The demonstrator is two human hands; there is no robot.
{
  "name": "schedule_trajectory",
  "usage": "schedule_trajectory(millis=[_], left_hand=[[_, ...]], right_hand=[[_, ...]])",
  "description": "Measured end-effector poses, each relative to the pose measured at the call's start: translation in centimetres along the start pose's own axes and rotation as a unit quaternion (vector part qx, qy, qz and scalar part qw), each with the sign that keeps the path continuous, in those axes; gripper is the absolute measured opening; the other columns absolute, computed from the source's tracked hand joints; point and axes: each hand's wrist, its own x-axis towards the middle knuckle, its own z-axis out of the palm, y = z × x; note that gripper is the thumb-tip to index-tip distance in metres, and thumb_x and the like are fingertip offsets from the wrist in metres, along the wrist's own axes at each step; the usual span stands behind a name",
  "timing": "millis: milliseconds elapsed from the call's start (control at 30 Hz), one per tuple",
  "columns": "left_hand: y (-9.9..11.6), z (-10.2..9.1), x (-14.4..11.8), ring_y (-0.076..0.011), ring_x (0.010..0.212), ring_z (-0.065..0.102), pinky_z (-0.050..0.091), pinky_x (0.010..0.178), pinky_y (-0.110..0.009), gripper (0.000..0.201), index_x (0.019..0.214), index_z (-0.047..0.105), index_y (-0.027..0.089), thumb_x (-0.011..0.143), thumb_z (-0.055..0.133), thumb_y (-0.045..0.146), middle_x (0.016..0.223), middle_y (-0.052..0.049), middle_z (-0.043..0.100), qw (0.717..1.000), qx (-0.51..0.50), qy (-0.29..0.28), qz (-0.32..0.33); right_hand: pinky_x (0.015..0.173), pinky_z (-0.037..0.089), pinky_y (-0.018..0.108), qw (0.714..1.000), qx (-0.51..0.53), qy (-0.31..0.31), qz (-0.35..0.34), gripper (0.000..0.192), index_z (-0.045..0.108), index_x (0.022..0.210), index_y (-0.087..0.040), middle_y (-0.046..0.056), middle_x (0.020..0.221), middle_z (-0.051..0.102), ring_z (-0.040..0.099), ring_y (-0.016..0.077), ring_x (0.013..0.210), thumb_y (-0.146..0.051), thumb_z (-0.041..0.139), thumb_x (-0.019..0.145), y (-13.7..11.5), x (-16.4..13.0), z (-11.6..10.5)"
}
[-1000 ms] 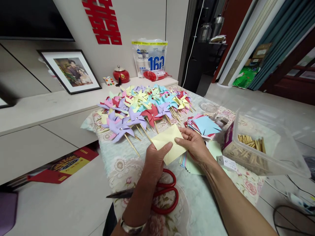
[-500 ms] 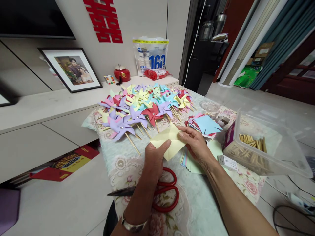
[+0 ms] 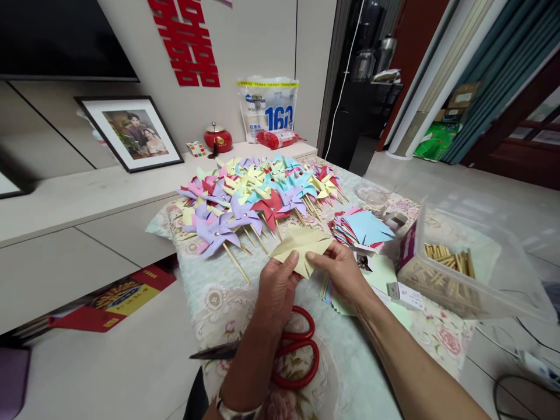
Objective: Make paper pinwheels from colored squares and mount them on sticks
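Observation:
A pale yellow sheet of paper [image 3: 301,248] with slits cut toward its middle is held above the table between both hands. My left hand [image 3: 280,286] pinches its left and lower side, thumb on top. On the right side, my right hand [image 3: 341,265] grips the sheet with the thumb on its face and the fingers behind. Under my left forearm lie red-handled scissors [image 3: 301,350], partly hidden, blades pointing left. Beyond the hands, several finished paper pinwheels [image 3: 245,213] on sticks lie heaped in purple, red, yellow, blue and pink.
Right of the hands are a stack of cut paper squares [image 3: 365,227], pale green sheets [image 3: 385,274], a small white box [image 3: 406,296] and a clear plastic bin [image 3: 494,291] of short wooden sticks [image 3: 450,262]. A floral tablecloth [image 3: 350,356] covers the table. Behind stands a cabinet [image 3: 52,198].
The yellow sheet has turned and tilted in my hands. My right thumb has moved left and down, closer to my left thumb. The view has shifted slightly.

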Motion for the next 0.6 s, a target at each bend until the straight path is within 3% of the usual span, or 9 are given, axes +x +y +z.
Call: schedule_trajectory(millis=[133,200,267,400,600], left_hand=[[-0.1,-0.3,0.0,-0.0103,0.05,0.058,0.045,0.048,-0.021,0.037,0.076,0.063,0.016,0.06,0.089,0.037,0.06,0.003,0.064,0.988,0.102,0.115,-0.032],[-0.2,-0.4,0.0,-0.0092,0.043,0.053,0.039,0.042,-0.02,0.036,0.068,0.06,0.017,0.062,0.087,0.039,0.05,0.005,0.058,0.981,0.151,0.12,-0.013],[-0.4,-0.4,-0.1,-0.0092,0.043,0.052,0.038,0.042,-0.019,0.033,0.065,0.059,0.018,0.065,0.084,0.039,0.048,0.004,0.058,0.977,0.195,0.083,0.013],[-0.6,0.2,-0.4,-0.0142,0.065,0.064,0.05,0.062,-0.024,0.025,0.085,0.073,0.016,0.068,0.082,0.032,0.071,-0.002,0.072,0.971,0.234,0.008,0.055],[0.0,1.5,-1.1,-0.0233,0.1,0.068,0.051,0.089,-0.032,0.025,0.101,0.072,0.019,0.081,0.071,0.034,0.103,-0.008,0.076,0.986,0.138,-0.019,0.091]], right_hand=[[0.061,0.046,0.031,0.977,-0.149,0.098,-0.117,0.016,0.067,0.073,-0.023,-0.002,0.065,0.066,0.057,0.0175,0.061,-0.032,0.078,0.068,-0.2,0.6,-1.3],[0.057,0.041,0.03,0.937,-0.269,0.136,-0.178,0.011,0.065,0.072,-0.023,-0.003,0.061,0.059,0.051,0.0163,0.057,-0.032,0.071,0.075,-0.2,0.7,-1.9],[0.058,0.039,0.029,0.886,-0.375,0.147,-0.228,0.007,0.064,0.076,-0.023,-0.003,0.063,0.057,0.05,0.0163,0.058,-0.029,0.065,0.08,-0.2,0.6,-2.3],[0.065,0.042,0.03,0.81,-0.49,0.102,-0.306,0.009,0.06,0.079,-0.022,0.001,0.073,0.062,0.057,0.0186,0.067,-0.019,0.055,0.086,0.0,0.3,-2.1],[0.076,0.046,0.036,0.752,-0.549,0.01,-0.364,0.023,0.067,0.096,-0.018,0.009,0.085,0.065,0.059,0.025,0.085,-0.006,0.05,0.085,0.5,-0.2,-1.4]])
